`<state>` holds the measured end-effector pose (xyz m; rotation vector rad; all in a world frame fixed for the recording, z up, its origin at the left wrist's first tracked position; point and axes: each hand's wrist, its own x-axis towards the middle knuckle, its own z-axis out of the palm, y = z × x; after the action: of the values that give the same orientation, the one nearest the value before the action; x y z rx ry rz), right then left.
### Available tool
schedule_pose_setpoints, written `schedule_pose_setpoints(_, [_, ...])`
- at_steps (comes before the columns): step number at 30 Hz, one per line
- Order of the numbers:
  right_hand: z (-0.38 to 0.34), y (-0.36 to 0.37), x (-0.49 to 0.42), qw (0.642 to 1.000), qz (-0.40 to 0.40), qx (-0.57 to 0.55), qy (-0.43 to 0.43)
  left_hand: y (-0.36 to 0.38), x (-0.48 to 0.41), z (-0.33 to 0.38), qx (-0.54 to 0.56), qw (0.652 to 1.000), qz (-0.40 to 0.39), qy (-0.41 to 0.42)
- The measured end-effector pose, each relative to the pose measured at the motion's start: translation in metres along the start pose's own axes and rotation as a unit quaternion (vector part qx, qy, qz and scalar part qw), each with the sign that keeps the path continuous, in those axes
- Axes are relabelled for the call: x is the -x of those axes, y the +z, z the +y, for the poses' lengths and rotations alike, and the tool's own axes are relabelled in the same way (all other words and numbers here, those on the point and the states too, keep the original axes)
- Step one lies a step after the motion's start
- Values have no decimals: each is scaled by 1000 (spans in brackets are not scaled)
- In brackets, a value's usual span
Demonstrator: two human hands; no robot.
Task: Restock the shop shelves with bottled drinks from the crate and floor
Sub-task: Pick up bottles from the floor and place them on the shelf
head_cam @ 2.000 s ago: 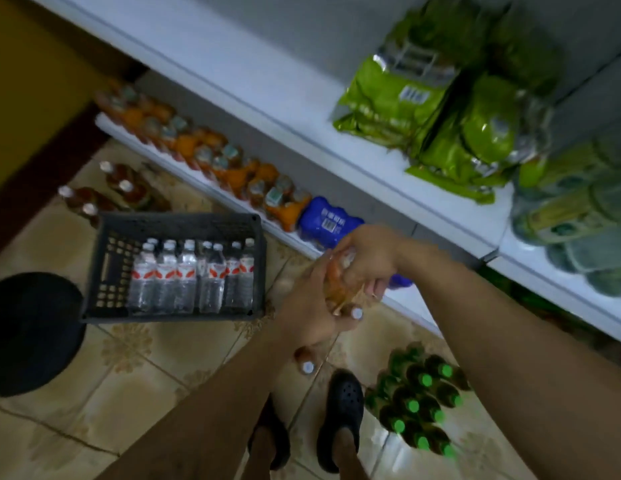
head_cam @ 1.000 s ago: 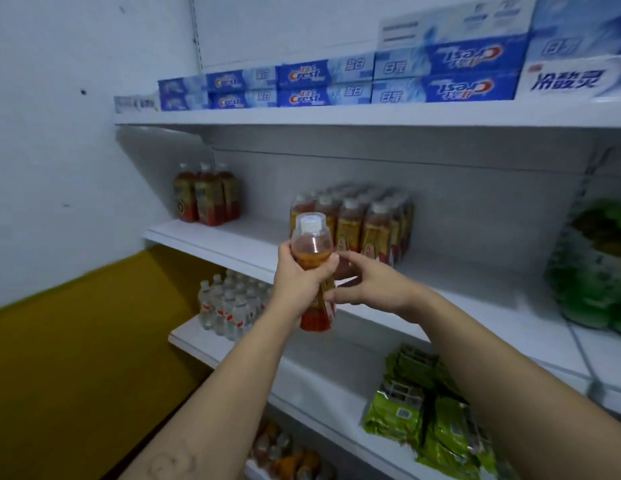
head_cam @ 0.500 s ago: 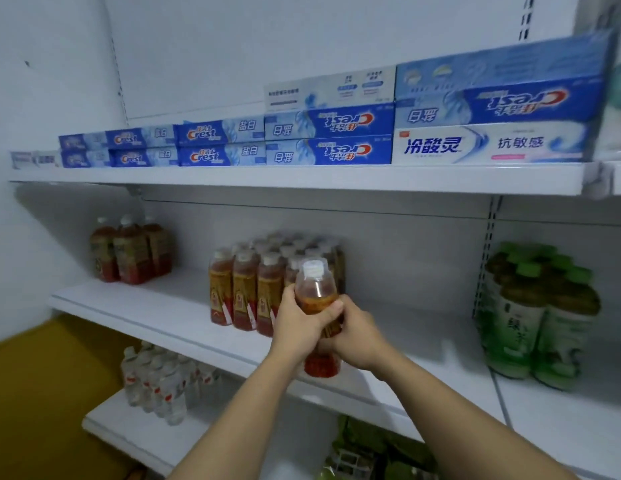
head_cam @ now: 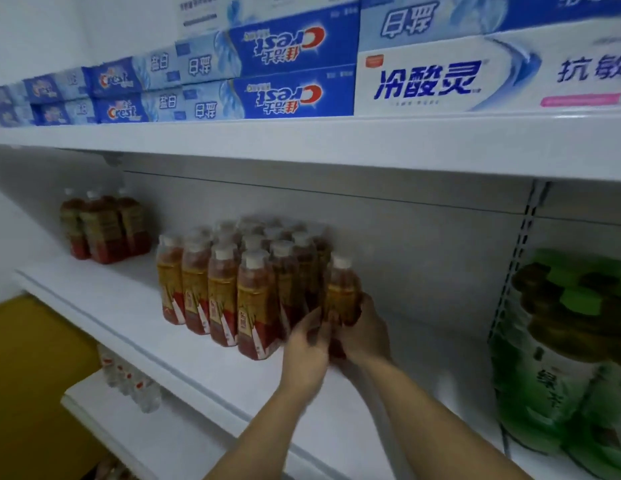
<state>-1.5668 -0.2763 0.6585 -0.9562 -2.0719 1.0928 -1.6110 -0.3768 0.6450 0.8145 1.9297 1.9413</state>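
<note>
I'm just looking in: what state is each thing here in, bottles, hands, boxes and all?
tea bottle block: upright, capped, in rows on the middle shelf.
held bottle: upright, capped, at the tea bottle block's right end.
left hand: holds the held bottle low down.
right hand: grips the held bottle's right side.
three dark bottles: upright, left.
toothpaste boxes: stacked flat, some upside down.
green tea packs: wrapped, standing.
water bottles: standing, lower shelf.

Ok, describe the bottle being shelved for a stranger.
Find the white shelf under the toothpaste boxes. A block of amber tea bottles stands there. The wanted bottle is at its right end, alone between the left hand and right hand.
</note>
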Motion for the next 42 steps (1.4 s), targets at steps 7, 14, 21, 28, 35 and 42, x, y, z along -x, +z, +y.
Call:
schedule_pose_setpoints(7, [1, 20, -67, 999, 19, 29, 17, 27, -42, -19, -95, 995, 8, -7])
schedule_pose_setpoints(14, [7, 31, -104, 998, 38, 56, -19, 30, -75, -34, -92, 995, -4, -47])
schedule_pose_setpoints(21, [9, 40, -120, 994, 35, 105, -9, 30, -83, -46, -61, 996, 32, -53])
schedule_pose_setpoints(28, [8, 35, -80, 995, 23, 89, 45, 30, -70, -32, -167, 985, 43, -16])
schedule_pose_setpoints(35, [-17, 13, -17, 999, 34, 9, -14, -10, -32, -2, -52, 996, 54, 48])
schedule_pose_setpoints(42, [-73, 34, 79, 989, 3, -26, -146, -100, 32, 42, -97, 985, 65, 130])
